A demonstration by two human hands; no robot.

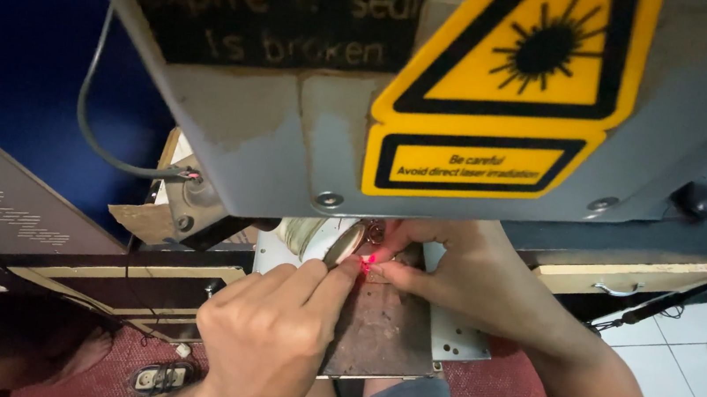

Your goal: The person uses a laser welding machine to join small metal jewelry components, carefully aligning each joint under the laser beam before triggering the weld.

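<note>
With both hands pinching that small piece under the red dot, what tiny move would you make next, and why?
Probably ease the fingertips back a little from the red dot. The left hand and right hand meet right at it on the metal plate, under the machine head, so the glow falls on skin.

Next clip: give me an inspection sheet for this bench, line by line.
Surface: worn dark metal plate on a pale perforated base.
Job's things: small piece pinched at a red light spot; round lens housing just above.
Clutter: nothing seen on the plate.
Hands: left hand and right hand meet fingertip to fingertip at the spot.
Cables: grey cable runs to the machine head; power strip lower left.
Surroundings: yellow warning label, wooden drawer, white tiled floor.
</note>
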